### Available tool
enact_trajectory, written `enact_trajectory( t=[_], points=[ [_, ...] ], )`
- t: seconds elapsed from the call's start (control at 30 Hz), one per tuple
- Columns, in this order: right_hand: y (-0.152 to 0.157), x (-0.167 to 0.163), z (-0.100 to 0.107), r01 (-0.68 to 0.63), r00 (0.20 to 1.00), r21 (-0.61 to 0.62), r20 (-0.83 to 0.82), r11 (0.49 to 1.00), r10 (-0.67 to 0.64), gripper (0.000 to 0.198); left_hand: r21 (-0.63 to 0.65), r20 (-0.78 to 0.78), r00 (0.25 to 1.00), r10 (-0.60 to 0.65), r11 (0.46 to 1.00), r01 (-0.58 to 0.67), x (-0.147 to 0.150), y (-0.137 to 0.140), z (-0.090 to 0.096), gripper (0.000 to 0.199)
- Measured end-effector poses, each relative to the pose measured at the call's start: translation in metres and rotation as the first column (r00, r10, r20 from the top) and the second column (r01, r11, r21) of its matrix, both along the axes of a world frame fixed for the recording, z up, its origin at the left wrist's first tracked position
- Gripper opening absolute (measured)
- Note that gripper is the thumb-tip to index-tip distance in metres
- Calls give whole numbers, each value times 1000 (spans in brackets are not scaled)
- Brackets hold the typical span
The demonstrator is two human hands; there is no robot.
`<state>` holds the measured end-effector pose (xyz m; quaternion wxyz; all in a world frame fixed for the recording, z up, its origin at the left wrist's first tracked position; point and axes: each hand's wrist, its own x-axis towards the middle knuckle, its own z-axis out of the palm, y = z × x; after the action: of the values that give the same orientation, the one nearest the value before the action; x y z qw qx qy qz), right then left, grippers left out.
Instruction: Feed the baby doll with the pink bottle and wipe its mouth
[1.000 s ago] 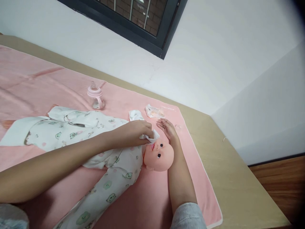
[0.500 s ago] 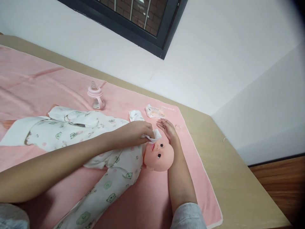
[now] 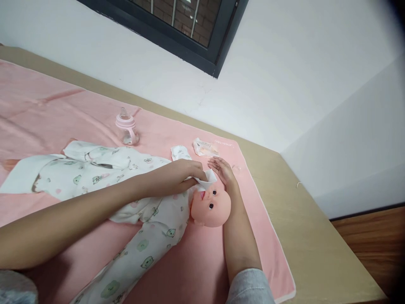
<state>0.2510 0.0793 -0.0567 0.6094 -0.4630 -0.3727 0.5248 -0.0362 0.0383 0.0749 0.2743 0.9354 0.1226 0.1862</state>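
A baby doll (image 3: pixel 212 213) in a white patterned outfit (image 3: pixel 148 211) lies on its back, head to the right. My left hand (image 3: pixel 180 175) reaches across its chest and pinches a white tissue (image 3: pixel 208 179) against the far side of the doll's face, by the cheek. Part of the tissue is hidden behind my fingers. Beyond the doll's head, my right hand (image 3: pixel 222 169) rests on the pink blanket (image 3: pixel 186 253) with fingers stretched and holds nothing. Its forearm lies along the top of the doll's head. Just past those fingertips is a crumpled clear packet (image 3: pixel 205 147).
A baby bottle with a pink collar and handle (image 3: pixel 127 127) stands on the blanket beyond the doll's legs. A small clear item (image 3: pixel 236 169) lies right of my right hand. The wooden table (image 3: pixel 303 236) meets a white wall under a dark-framed window (image 3: pixel 218 50).
My left hand has shifted slightly, and the tissue in it has moved a little to the right along the doll's cheek. My right hand and the doll stay where they were.
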Motion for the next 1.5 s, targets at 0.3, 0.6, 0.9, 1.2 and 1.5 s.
enact_trajectory(
  t=[0.3,0.6,0.9,1.2,1.5],
  points=[
    [0,0,0,9,1000,4,-9,1000,-9,21,11,-12,999,-50,999,50,1,-6,-6,42],
    [1,0,-1,6,1000,3,-12,1000,-6,22,53,-9,1000,-28,998,29,4,-6,-9,41],
    [1,-1,1,10,1000,-8,-9,1000,-10,20,76,-33,999,8,997,-5,4,-5,-11,42],
    [1,0,0,0,1000,-3,-13,1000,0,20,98,-31,999,29,995,-26,4,-2,-10,38],
    [2,1,0,4,1000,-7,-9,1000,-4,20,10,-124,989,-85,996,87,-10,9,1,49]
  ],
)
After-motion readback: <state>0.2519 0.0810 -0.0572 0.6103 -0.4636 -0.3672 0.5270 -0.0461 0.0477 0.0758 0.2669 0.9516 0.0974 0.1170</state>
